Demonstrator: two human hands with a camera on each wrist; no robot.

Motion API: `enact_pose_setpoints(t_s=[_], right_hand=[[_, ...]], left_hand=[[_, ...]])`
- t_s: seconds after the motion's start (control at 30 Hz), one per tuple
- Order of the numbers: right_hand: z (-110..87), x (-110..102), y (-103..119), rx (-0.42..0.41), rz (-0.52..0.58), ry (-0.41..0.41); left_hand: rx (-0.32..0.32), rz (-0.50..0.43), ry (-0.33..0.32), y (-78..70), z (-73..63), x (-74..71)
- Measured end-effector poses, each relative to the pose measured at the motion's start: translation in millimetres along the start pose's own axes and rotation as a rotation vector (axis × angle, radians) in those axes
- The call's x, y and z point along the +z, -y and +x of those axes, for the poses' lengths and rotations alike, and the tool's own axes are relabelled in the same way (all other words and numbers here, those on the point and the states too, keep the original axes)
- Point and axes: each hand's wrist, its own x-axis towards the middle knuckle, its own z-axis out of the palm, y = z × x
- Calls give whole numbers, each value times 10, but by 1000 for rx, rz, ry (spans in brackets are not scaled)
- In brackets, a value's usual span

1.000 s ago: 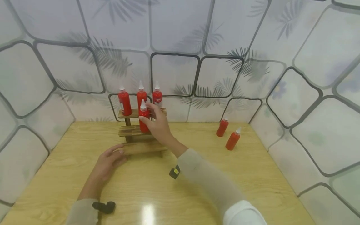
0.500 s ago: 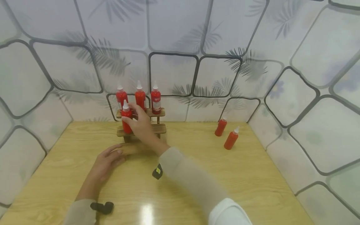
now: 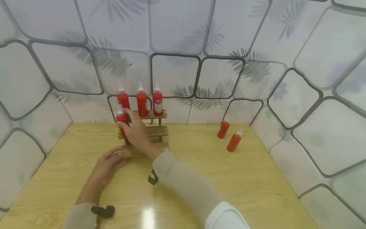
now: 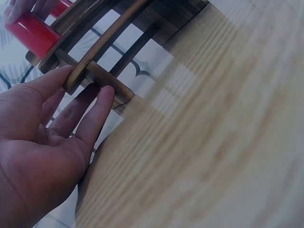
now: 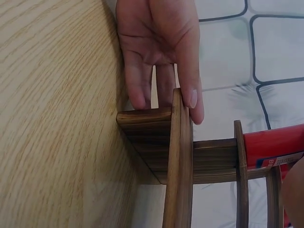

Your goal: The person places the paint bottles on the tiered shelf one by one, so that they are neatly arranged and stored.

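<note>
In the head view, my right hand (image 3: 136,132) grips a red squeeze bottle (image 3: 121,119) with a white pointed nozzle. This bottle stands upright at the left end of the middle shelf of a three-step wooden stand (image 3: 155,131); its base is right at the shelf in the left wrist view. My left hand (image 3: 105,168) holds the left end of the lowest shelf (image 5: 178,142), thumb on top and other fingers by the side leg. Three like bottles stand along the top shelf: left (image 3: 123,98), middle (image 3: 142,103) and right (image 3: 158,103).
Two more red bottles, one farther back (image 3: 223,129) and one nearer (image 3: 234,142), stand on the wood-grain table (image 3: 200,178) to the right. A patterned wall (image 3: 177,76) rises close behind the stand, and another closes off the right side.
My right hand has carried the red bottle leftward along the middle shelf, from near its centre to its left end. The left hand has stayed at the lowest shelf.
</note>
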Motion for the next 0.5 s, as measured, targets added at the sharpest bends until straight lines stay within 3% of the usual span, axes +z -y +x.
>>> enact_pose_setpoints(t_s=[0.23,0.5], right_hand=[[21,34,-17,29,-19,1],[-39,34,-71,10,52,-18]], left_hand=[[-3,1,-8,2,-2,-2],[-1,-4,-6,3,-1,-2]])
